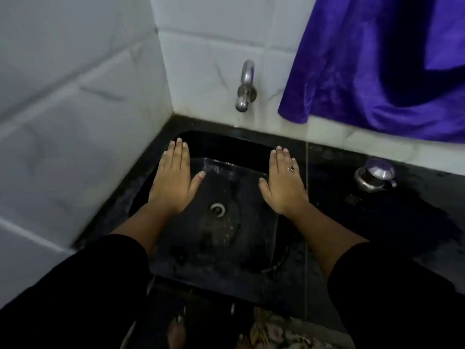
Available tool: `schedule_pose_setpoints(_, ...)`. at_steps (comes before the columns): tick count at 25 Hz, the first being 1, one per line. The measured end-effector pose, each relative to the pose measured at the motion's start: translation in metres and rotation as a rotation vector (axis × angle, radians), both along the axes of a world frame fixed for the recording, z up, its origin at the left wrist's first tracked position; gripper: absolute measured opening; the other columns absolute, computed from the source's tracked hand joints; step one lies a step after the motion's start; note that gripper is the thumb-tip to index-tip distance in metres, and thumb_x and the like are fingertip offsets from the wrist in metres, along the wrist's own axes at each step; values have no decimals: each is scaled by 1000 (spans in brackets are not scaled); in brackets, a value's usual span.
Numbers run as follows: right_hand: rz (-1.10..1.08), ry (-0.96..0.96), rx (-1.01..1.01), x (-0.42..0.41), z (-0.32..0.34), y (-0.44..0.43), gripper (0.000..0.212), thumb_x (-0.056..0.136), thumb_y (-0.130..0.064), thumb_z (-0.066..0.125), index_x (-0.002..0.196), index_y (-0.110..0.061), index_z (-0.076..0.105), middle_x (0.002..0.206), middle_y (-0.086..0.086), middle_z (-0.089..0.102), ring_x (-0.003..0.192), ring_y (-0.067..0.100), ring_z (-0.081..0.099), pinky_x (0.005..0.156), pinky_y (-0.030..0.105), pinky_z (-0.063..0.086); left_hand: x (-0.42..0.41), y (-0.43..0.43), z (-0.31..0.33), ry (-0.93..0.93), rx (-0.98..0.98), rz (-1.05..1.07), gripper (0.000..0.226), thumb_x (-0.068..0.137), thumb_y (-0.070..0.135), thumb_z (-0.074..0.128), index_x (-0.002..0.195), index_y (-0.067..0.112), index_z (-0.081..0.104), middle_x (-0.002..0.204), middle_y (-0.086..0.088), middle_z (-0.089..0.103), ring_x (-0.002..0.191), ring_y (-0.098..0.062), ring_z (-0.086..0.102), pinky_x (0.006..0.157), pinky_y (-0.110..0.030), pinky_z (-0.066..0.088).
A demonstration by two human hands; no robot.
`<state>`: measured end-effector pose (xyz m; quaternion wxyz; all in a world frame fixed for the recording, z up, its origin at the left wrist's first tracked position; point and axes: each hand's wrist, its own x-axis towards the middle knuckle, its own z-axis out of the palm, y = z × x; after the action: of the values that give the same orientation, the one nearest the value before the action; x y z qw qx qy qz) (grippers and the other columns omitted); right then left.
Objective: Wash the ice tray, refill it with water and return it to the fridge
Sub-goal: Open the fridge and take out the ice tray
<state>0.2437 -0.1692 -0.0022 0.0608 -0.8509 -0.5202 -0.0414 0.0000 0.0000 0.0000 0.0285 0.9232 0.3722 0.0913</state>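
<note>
Hands (173, 182) (283, 183) flat over wet black sink (221, 250)

1. Cloth, purple (372, 71): 1–2 o'clock, velvety sheen, hangs in folds over back wall; lower hem dips to just above counter.
2. Wall tiles, white (201, 59): 12 o'clock, faint grey veining, pale grout. Same tiles on side wall (63, 96) at 9–10 o'clock; the two meet in a corner.
3. Counter, black stone (377, 215): 3–4 o'clock, runs along both walls, surface looks wet.
4. Steel container w/ lid (375, 175): 3 o'clock, on counter, upright, near back wall, knob on top, purple reflection on lid.
5. Floral fabric (276, 331): 6 o'clock, bottom edge, blurred; item type can't tell.
6. Thin pale strand (307, 172): approx 3 o'clock, vertical; material unclear.
</note>
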Motion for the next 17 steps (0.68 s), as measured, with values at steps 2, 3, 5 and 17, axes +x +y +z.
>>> schedule_pose_setpoints(2, 74, 16, -69, -14, -11, -6, 80, 106, -45, 36, 164, 2, 6, 173, 21, 3, 161, 34, -1, 130, 49, 5, -21, -23, -14, 6, -16, 105, 91, 102, 62, 13, 163, -7, 11, 172, -26, 11, 161, -37, 7, 131, -49, 12)
schedule_pose_setpoints(3, 106, 28, -96, -23, -18, -8, 81, 106, -46, 35, 164, 2, 5, 173, 21, 2, 161, 33, -2, 130, 49, 4, -35, -37, -24, 14, -21, 146, 91, 102, 62, 14, 163, -7, 11, 172, -26, 11, 161, -38, 8, 131, -49, 12)
schedule_pose_setpoints(5, 198, 43, -141, -51, -28, -13, 81, 107, -46, 35, 164, 2, 4, 173, 20, 2, 161, 33, -3, 130, 49, 4, -69, -69, -39, 16, -32, 226, 92, 102, 62, 14, 163, -7, 11, 172, -26, 11, 161, -38, 8, 131, -50, 12)
schedule_pose_setpoints(17, 724, 38, -193, -264, -55, -90, 79, 105, -43, 39, 163, 2, 11, 172, 21, 10, 161, 33, 4, 130, 50, 8, -282, -308, -80, -31, -239, 754, 86, 108, 61, 18, 164, -2, 5, 173, -24, 7, 161, -37, 5, 131, -49, 9)
